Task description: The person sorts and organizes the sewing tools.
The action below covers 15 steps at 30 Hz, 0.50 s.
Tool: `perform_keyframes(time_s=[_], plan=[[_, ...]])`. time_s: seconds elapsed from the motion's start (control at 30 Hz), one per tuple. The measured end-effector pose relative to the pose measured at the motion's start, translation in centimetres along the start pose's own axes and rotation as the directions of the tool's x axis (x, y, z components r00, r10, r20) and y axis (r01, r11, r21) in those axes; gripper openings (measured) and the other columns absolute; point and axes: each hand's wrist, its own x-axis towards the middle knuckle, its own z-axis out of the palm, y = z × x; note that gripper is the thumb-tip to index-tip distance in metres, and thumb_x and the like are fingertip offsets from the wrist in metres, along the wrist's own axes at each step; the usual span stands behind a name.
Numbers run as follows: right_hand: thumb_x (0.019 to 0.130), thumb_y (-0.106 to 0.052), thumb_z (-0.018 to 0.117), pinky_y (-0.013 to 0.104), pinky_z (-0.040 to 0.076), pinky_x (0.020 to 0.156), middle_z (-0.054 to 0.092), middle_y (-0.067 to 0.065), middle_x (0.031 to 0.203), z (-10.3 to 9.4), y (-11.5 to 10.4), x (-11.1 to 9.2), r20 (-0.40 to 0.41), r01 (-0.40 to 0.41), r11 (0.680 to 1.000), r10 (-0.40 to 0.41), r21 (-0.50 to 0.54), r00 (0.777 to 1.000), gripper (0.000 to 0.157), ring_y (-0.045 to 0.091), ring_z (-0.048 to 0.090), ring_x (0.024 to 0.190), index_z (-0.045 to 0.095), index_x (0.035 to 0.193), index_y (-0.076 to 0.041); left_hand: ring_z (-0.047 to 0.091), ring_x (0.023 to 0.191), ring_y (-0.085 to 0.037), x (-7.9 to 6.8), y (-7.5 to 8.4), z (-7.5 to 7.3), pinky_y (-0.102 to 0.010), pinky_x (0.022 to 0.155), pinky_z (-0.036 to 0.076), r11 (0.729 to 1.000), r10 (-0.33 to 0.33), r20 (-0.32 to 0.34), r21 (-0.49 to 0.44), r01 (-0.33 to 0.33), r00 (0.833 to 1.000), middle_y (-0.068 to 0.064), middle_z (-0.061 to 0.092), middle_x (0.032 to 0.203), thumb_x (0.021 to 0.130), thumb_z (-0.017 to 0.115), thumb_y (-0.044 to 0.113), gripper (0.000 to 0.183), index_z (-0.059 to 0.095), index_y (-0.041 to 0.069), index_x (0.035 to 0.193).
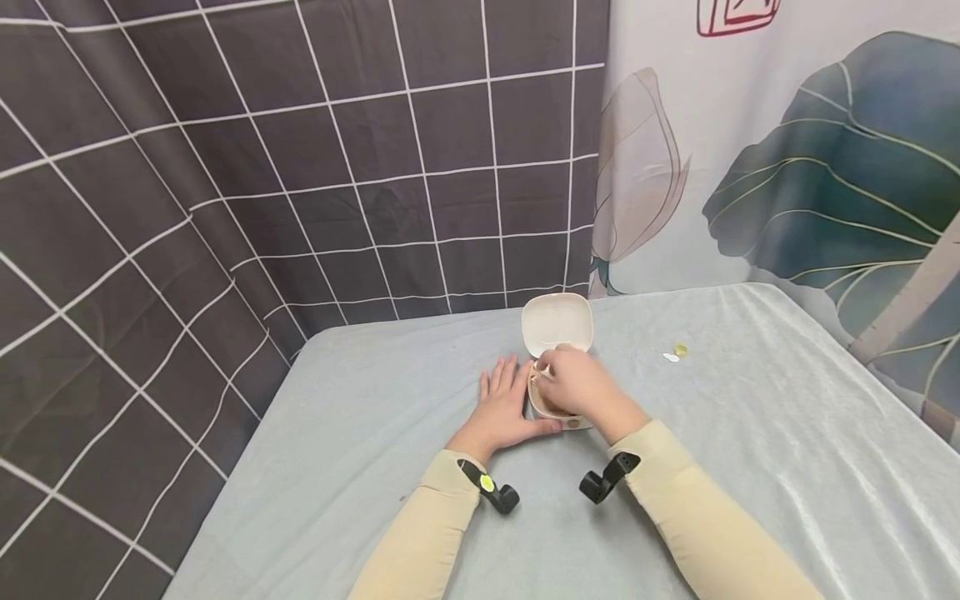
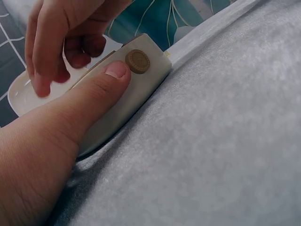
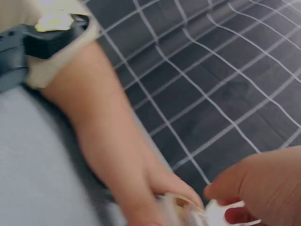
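A small white box (image 2: 106, 127) with its lid (image 1: 557, 321) raised lies on the cloth-covered table; a round brown button (image 2: 138, 61) sits on its front. My left hand (image 1: 504, 414) rests against the box, straight fingers along its left side and thumb pressed on the front beside the button. Over the opening is my right hand (image 1: 573, 379), fingers bent down toward the inside. In the left wrist view the right hand's fingers (image 2: 49, 47) hang curled above the box. Whether they pinch anything cannot be made out, and most of the contents are hidden.
To the right of the box lie a small yellowish round piece (image 1: 680, 350) and a small white piece (image 1: 671, 357). Pale blue-grey cloth (image 1: 360, 433) covers the table. Behind it hang a dark gridded curtain (image 1: 420, 150) and a leaf-patterned one (image 1: 847, 183).
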Motion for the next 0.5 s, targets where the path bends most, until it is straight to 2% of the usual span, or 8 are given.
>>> perform_keyframes(time_s=[0.1,0.2,0.27,0.37,0.43,0.5], plan=[[0.092,-0.021,0.062,0.051,0.054,0.079,0.065,0.016,0.099,-1.3,1.7,0.2,-0.050,-0.059,0.996,0.063,0.073,0.997,0.025,0.032,0.064,0.089,0.070,0.107,-0.002,0.002,0.155,-0.034,0.0,0.0,-0.1,-0.060,0.122,0.001,1.000,-0.002,0.001,-0.001,0.002,1.000,-0.017,0.012,0.168,0.076,0.066,0.079,0.115,0.018,0.020,0.162],[0.095,-0.021,0.057,0.057,0.051,0.086,0.065,0.023,0.111,-2.4,4.3,-0.1,-0.130,-0.138,0.987,0.148,0.083,0.980,0.031,0.041,0.062,0.101,0.066,0.114,0.001,0.003,0.155,-0.035,0.1,0.0,-0.1,-0.059,0.122,0.000,1.000,-0.006,-0.002,-0.003,0.006,1.000,-0.017,0.013,0.168,0.076,0.067,0.078,0.114,0.018,0.022,0.162],[0.096,-0.021,0.055,0.060,0.049,0.088,0.063,0.026,0.114,-3.0,6.3,-0.5,-0.203,-0.197,0.978,0.206,0.067,0.957,0.032,0.045,0.060,0.105,0.065,0.116,0.002,0.003,0.155,-0.034,0.1,0.0,0.0,-0.059,0.122,-0.001,1.000,-0.011,0.001,-0.005,0.011,1.000,-0.016,0.013,0.168,0.076,0.067,0.078,0.113,0.018,0.023,0.162],[0.095,-0.018,0.054,0.062,0.046,0.091,0.060,0.028,0.114,-3.4,9.4,-1.3,-0.318,-0.271,0.961,0.273,0.053,0.908,0.033,0.049,0.056,0.108,0.064,0.117,0.005,0.002,0.156,-0.033,0.2,0.0,0.0,-0.058,0.123,-0.002,1.000,-0.020,0.013,-0.007,0.020,1.000,-0.015,0.014,0.168,0.075,0.068,0.078,0.114,0.017,0.025,0.162],[0.094,-0.017,0.055,0.063,0.045,0.092,0.058,0.029,0.116,-3.4,11.1,-1.9,-0.365,-0.314,0.947,0.316,0.066,0.876,0.033,0.051,0.054,0.109,0.063,0.117,0.005,0.001,0.156,-0.031,0.2,0.0,0.0,-0.057,0.123,-0.003,1.000,-0.026,0.020,-0.007,0.026,0.999,-0.015,0.014,0.168,0.075,0.069,0.078,0.114,0.017,0.026,0.162],[0.094,-0.016,0.055,0.063,0.043,0.094,0.057,0.031,0.117,-3.4,12.5,-2.4,-0.386,-0.338,0.936,0.349,0.097,0.854,0.034,0.052,0.052,0.110,0.062,0.118,0.007,0.002,0.156,-0.030,0.2,-0.1,0.1,-0.056,0.123,-0.002,1.000,-0.029,0.020,0.002,0.029,0.999,-0.014,0.014,0.168,0.074,0.069,0.078,0.114,0.017,0.026,0.162]])
